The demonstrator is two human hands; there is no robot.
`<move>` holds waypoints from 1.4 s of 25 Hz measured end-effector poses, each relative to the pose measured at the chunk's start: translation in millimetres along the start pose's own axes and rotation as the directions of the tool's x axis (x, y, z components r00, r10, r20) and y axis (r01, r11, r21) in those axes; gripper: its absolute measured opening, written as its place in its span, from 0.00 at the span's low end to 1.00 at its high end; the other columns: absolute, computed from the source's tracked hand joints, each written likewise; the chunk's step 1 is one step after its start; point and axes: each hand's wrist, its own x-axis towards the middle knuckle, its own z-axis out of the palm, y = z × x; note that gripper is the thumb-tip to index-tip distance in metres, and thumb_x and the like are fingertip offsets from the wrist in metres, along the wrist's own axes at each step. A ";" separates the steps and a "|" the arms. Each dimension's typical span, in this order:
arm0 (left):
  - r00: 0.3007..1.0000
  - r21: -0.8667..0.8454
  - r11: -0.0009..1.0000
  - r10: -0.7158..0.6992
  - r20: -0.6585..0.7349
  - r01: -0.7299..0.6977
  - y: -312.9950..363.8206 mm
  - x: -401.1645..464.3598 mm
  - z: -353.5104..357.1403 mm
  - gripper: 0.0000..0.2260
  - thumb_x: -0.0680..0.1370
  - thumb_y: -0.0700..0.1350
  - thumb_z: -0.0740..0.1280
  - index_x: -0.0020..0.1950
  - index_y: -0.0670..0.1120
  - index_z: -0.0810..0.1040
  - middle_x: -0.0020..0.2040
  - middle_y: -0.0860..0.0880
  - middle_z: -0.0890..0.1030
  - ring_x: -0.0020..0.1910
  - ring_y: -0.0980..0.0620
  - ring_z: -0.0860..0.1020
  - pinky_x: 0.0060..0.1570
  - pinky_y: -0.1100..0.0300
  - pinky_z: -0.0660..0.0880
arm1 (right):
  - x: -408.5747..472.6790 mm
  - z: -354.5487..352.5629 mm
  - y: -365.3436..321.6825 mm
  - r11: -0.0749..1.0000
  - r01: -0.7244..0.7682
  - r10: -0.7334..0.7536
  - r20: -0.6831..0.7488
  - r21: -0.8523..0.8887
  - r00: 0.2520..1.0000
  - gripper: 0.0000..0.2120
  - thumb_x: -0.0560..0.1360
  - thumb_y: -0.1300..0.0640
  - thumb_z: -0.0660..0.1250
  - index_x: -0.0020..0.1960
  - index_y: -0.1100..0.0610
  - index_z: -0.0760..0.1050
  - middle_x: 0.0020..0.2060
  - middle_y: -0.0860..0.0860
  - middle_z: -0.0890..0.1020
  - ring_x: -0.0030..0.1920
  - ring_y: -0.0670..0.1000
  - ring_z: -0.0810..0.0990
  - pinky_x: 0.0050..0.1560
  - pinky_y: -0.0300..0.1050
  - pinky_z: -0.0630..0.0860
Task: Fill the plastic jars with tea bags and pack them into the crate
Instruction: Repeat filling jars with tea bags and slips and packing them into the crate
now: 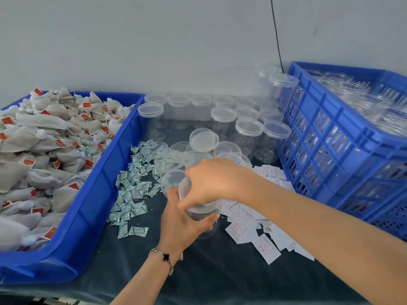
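A clear plastic jar (201,213) is tilted above the dark table, near its middle. My left hand (180,223) grips its body from below. My right hand (211,181) closes over its lid end from above. The jar looks empty. A blue tray (97,194) on the left is heaped with tea bags (44,137) that carry red tags. A tall blue crate (330,137) on the right holds several clear jars (361,100). Several lidded empty jars (222,115) stand at the back between tray and crate.
Small green-and-white sachets (132,194) lie scattered beside the tray. White paper slips with red print (259,230) are piled right of my hands. Loose clear lids (203,139) sit behind my hands. A black cable (276,34) runs down the wall.
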 end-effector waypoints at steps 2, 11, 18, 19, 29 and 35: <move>0.999 0.016 0.999 -0.036 0.015 0.035 -0.4 0.1 -0.4 0.40 0.53 0.66 0.72 0.60 0.58 0.61 0.52 0.63 0.75 0.50 0.60 0.78 0.47 0.58 0.77 | -0.3 -6.9 1.9 0.982 0.153 -0.170 0.171 0.107 0.971 0.32 0.66 0.51 0.72 0.67 0.45 0.65 0.57 0.51 0.72 0.55 0.54 0.72 0.41 0.46 0.71; 0.999 -0.013 0.999 -0.039 0.007 0.039 -3.0 -0.4 0.6 0.33 0.53 0.63 0.75 0.52 0.70 0.61 0.50 0.60 0.76 0.47 0.60 0.78 0.45 0.49 0.79 | -5.1 12.1 -4.5 0.997 -0.018 0.011 -0.084 -0.081 0.996 0.27 0.69 0.37 0.65 0.62 0.50 0.68 0.40 0.50 0.70 0.42 0.53 0.73 0.37 0.44 0.66; 1.000 0.005 1.000 -0.021 -0.004 0.021 -4.9 0.2 -0.2 0.34 0.53 0.66 0.74 0.53 0.62 0.63 0.52 0.73 0.71 0.53 0.71 0.73 0.49 0.65 0.73 | -6.9 -10.9 11.5 0.977 0.166 -0.123 -0.287 0.130 0.950 0.32 0.62 0.41 0.71 0.62 0.42 0.61 0.48 0.49 0.65 0.42 0.54 0.72 0.32 0.41 0.63; 1.000 0.001 1.000 -0.019 0.005 0.019 -6.0 -0.1 -0.2 0.34 0.54 0.65 0.74 0.54 0.62 0.63 0.54 0.71 0.72 0.56 0.69 0.73 0.53 0.65 0.72 | -5.6 -18.8 20.2 0.959 0.179 -0.089 -0.366 0.221 0.926 0.34 0.61 0.38 0.70 0.63 0.39 0.59 0.49 0.49 0.64 0.43 0.54 0.73 0.34 0.41 0.65; 1.000 -0.035 0.999 -0.008 0.026 0.009 -7.8 -1.3 1.9 0.36 0.53 0.65 0.76 0.55 0.59 0.65 0.59 0.62 0.73 0.61 0.62 0.74 0.61 0.59 0.72 | 7.4 85.9 150.1 0.575 -0.402 0.592 -0.023 0.713 0.806 0.46 0.68 0.44 0.73 0.74 0.54 0.47 0.73 0.55 0.54 0.72 0.60 0.56 0.69 0.60 0.62; 0.967 -0.096 0.995 0.002 -0.255 -0.028 7.2 10.2 -20.2 0.36 0.54 0.66 0.76 0.57 0.61 0.65 0.54 0.71 0.69 0.56 0.70 0.72 0.50 0.76 0.69 | 29.3 60.6 95.2 0.818 -0.136 0.348 -0.293 0.559 0.890 0.35 0.72 0.53 0.69 0.73 0.55 0.55 0.74 0.55 0.55 0.74 0.55 0.54 0.72 0.52 0.57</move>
